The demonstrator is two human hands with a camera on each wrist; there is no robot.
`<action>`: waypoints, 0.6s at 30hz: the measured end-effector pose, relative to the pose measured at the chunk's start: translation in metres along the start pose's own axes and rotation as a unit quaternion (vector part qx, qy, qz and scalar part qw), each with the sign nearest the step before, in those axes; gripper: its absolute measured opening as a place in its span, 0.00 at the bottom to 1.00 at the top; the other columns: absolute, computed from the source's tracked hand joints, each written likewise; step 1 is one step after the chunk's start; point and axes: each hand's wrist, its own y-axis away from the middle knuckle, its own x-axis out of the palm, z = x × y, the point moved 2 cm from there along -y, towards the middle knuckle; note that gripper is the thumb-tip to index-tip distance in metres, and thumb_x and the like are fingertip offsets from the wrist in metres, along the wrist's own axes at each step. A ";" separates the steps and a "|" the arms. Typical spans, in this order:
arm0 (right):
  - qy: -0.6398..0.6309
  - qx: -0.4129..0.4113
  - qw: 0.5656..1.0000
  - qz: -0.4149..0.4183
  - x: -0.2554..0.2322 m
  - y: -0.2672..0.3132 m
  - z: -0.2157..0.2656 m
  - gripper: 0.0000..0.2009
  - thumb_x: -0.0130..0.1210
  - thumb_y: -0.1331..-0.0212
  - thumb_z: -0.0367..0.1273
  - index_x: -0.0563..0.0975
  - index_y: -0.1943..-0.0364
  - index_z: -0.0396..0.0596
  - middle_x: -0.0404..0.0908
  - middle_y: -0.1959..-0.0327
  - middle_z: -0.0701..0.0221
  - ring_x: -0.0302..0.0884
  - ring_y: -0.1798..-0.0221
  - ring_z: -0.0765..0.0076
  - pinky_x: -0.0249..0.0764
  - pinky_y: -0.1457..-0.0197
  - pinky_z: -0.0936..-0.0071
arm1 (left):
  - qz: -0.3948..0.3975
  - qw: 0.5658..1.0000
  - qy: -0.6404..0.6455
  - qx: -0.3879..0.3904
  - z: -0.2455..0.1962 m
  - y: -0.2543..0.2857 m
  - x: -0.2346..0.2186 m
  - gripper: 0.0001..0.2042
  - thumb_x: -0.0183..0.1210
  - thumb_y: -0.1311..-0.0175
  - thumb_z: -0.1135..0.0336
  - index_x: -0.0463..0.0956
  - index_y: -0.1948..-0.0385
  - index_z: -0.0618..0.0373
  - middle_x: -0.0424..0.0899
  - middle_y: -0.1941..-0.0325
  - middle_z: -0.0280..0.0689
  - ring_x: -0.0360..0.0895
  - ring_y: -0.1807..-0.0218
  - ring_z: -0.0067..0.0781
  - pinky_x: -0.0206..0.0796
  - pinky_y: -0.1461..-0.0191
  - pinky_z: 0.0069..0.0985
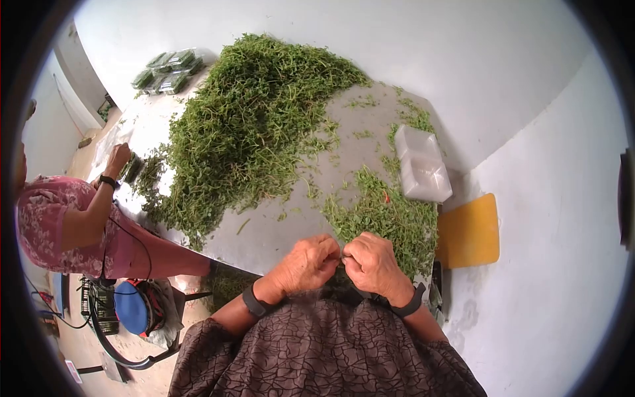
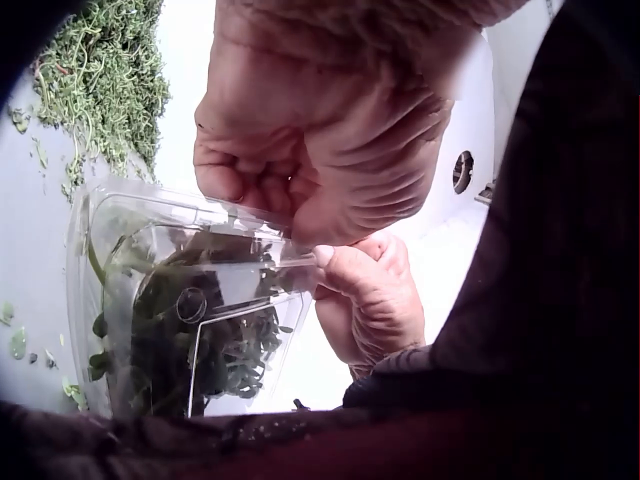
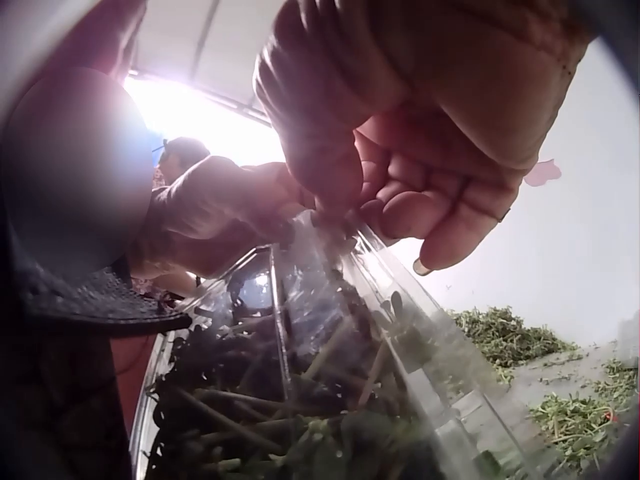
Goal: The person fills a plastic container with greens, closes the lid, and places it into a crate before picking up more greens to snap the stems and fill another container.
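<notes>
Both hands, left hand (image 1: 305,263) and right hand (image 1: 372,261), had fingers (image 2: 262,188) clamped on clamshell's (image 2: 180,320) near edge, box hanging directly below, herbs (image 2: 190,345) inside.

Both forearms converge at the body's midline, each wrist ringed by a dark band. Left hand (image 1: 305,263) and right hand (image 1: 372,263) meet knuckle to knuckle — fingers of both curled inward, fingertips (image 2: 325,256) pinching at the point of contact, backs of the hands turned upward.
</notes>
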 end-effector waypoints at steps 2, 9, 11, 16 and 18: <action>0.005 -0.001 1.000 -0.003 0.000 -0.001 0.001 0.08 0.55 0.63 0.20 0.71 0.77 0.44 0.72 0.81 0.67 0.71 0.76 0.58 0.67 0.73 0.64 | -0.004 1.000 0.007 -0.002 0.001 0.001 0.002 0.08 0.58 0.54 0.78 0.71 0.72 0.61 0.75 0.75 0.42 0.76 0.72 0.46 0.68 0.70 0.34; 0.024 0.041 0.999 -0.003 0.011 0.003 -0.011 0.08 0.60 0.57 0.26 0.72 0.73 0.43 0.74 0.77 0.68 0.73 0.71 0.58 0.70 0.69 0.65 | -0.063 0.997 0.045 -0.017 0.020 0.002 0.008 0.07 0.57 0.53 0.79 0.71 0.71 0.61 0.73 0.76 0.39 0.73 0.73 0.39 0.66 0.69 0.30; 0.011 0.080 0.997 0.010 0.011 0.006 -0.013 0.09 0.62 0.56 0.28 0.74 0.70 0.43 0.76 0.75 0.67 0.75 0.69 0.58 0.71 0.66 0.64 | -0.079 0.994 0.065 -0.035 0.028 0.004 0.005 0.06 0.58 0.49 0.78 0.72 0.70 0.61 0.74 0.75 0.36 0.72 0.73 0.33 0.66 0.68 0.25; 0.015 0.141 0.989 0.041 0.014 0.023 -0.018 0.17 0.65 0.53 0.34 0.76 0.59 0.42 0.80 0.66 0.63 0.77 0.61 0.56 0.73 0.58 0.63 | -0.087 0.980 0.093 -0.154 0.062 0.015 -0.002 0.04 0.58 0.42 0.73 0.72 0.69 0.62 0.75 0.73 0.31 0.71 0.71 0.20 0.65 0.66 0.21; 0.009 0.209 0.975 0.068 0.015 0.029 -0.021 0.21 0.64 0.51 0.36 0.74 0.53 0.42 0.80 0.61 0.60 0.77 0.57 0.54 0.72 0.54 0.61 | -0.100 0.950 0.168 -0.244 0.073 0.020 -0.004 0.05 0.56 0.39 0.71 0.72 0.69 0.62 0.73 0.74 0.29 0.70 0.71 0.18 0.64 0.66 0.19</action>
